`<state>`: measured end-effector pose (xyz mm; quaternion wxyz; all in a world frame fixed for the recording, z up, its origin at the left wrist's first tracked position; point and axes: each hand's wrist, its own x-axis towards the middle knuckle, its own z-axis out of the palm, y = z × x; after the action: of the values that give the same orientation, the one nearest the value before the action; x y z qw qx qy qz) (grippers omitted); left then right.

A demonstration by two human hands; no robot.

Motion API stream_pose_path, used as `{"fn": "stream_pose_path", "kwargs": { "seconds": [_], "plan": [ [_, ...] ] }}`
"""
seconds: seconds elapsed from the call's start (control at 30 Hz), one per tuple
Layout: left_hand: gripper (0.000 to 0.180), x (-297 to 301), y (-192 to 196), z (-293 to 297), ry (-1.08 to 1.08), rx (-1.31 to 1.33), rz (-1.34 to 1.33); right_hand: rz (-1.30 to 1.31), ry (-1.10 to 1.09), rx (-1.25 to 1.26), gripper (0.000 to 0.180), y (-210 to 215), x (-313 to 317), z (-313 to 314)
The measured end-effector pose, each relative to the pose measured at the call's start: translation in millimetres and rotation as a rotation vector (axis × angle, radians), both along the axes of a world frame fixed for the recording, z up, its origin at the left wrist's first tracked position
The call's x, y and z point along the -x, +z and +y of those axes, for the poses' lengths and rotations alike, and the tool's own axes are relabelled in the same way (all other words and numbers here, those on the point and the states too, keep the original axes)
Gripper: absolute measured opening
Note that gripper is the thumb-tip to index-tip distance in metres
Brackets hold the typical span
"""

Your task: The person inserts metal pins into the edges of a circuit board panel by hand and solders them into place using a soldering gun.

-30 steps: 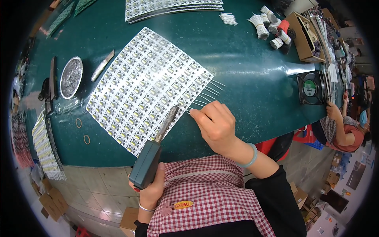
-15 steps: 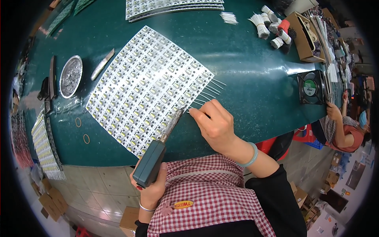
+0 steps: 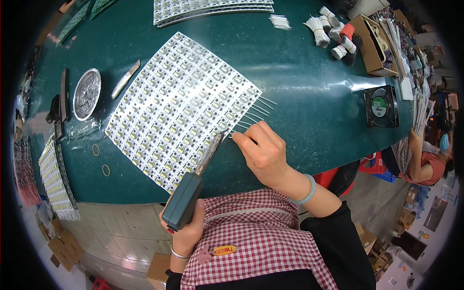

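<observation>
A white circuit panel (image 3: pixel 179 106) covered with rows of small yellow-white LEDs lies on the green table. Several thin white wires (image 3: pixel 256 116) stick out from its right edge. My left hand (image 3: pixel 192 231) is closed round the dark green handle of a soldering iron (image 3: pixel 182 200). The iron's tip reaches the panel's lower right edge, near the wire ends; whether it touches cannot be told. Just beside the tip, my right hand (image 3: pixel 265 153) pinches a thin white wire at that edge, its far end hidden by the fingers.
A metal bowl (image 3: pixel 87 94) and a knife-like tool (image 3: pixel 125 79) lie left of the panel. More panels (image 3: pixel 212 10) are stacked at the back, near loose wires (image 3: pixel 280 22) and wire bundles (image 3: pixel 318 32). A black fan (image 3: pixel 381 107) stands right; beyond sits a co-worker (image 3: pixel 425 162).
The soldering iron's tip has shifted very slightly left. My right hand stays in place. At the right, the co-worker's hand has moved away from the fan and now holds a bundle of white strips.
</observation>
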<state>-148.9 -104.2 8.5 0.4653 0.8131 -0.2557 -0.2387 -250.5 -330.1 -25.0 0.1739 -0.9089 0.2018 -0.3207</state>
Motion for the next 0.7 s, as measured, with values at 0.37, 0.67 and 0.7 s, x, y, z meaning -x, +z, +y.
{"fn": "stream_pose_path", "kwargs": {
  "seconds": [0.37,0.67,0.7],
  "plan": [
    [0.041,1.2,-8.3,9.4,-0.030,0.045,-0.126,-0.026,0.011,-0.036,0.026,4.2,2.9,0.8],
    [0.044,0.0,-7.7,11.1,0.034,0.140,0.049,-0.022,0.025,-0.064,0.029,14.2,17.2,-0.8],
    [0.044,-0.4,-8.4,12.0,0.031,0.142,0.050,-0.021,0.022,-0.062,0.029,12.6,16.3,0.3]
  ]
}}
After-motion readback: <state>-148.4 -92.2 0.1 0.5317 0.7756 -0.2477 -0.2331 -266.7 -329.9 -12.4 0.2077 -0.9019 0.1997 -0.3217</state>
